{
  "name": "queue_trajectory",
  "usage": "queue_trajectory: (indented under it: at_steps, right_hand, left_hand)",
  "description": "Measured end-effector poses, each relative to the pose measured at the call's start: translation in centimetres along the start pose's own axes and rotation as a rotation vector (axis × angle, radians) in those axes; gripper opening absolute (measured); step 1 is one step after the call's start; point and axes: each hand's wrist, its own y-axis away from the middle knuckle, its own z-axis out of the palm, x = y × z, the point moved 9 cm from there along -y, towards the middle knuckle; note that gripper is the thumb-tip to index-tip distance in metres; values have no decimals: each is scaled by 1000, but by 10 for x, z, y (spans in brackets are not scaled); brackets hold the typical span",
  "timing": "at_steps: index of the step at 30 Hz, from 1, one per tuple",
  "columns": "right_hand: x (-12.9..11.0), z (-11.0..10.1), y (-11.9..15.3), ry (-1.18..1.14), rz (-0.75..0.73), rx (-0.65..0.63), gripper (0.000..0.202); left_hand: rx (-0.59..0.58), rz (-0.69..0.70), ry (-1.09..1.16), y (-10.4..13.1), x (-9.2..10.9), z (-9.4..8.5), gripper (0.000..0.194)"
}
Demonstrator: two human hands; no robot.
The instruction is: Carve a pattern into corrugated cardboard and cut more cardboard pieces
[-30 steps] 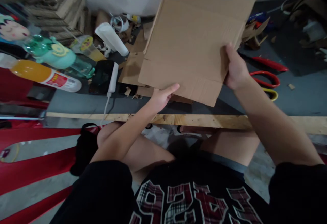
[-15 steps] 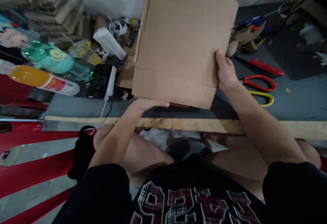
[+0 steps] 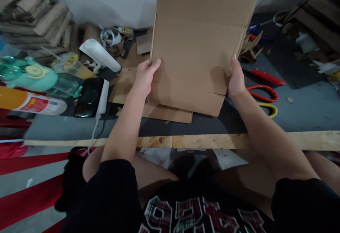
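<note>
A large brown cardboard sheet (image 3: 196, 45) with creases and slits near its lower edge is held up over the table, tilted. My left hand (image 3: 145, 77) grips its left edge, thumb on the front face and fingers out of sight behind. On the right edge, my right hand (image 3: 236, 79) holds it the same way. Beneath the sheet, another flat piece of cardboard (image 3: 170, 114) lies on the table. Scissors with red and yellow handles (image 3: 261, 93) rest just right of my right hand, below a tool with a red handle (image 3: 267, 77).
At the left stand or lie a drink bottle with orange liquid (image 3: 32, 100), a green bottle (image 3: 39, 75), a black device (image 3: 89, 96) and a white object with a cable (image 3: 103, 96). Stacked cardboard (image 3: 39, 17) fills the back left. A wooden strip (image 3: 183, 141) edges the table.
My left hand has moved from under the sheet's bottom edge up to its left edge and closed on it. The sheet has shifted, showing more of the cardboard beneath. The view has moved too.
</note>
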Motion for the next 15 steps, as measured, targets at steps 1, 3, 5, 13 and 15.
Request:
queue_trajectory:
  at_steps: [1,3,5,13,15]
  right_hand:
    - [-2,0,3,-88,17,-5,80]
    - [-2,3,8,-250,66,-46,71]
    - [2,16,13,-254,132,-186,61]
    - [1,15,31,-363,194,-404,51]
    - [-3,11,34,-371,188,-424,55]
  left_hand:
    - [39,41,-19,-2,1,-3,35]
    - [168,96,-28,-3,1,-19,32]
    - [271,129,-13,0,3,-33,22]
    - [65,135,132,13,6,-12,10]
    - [64,178,124,13,9,-14,18]
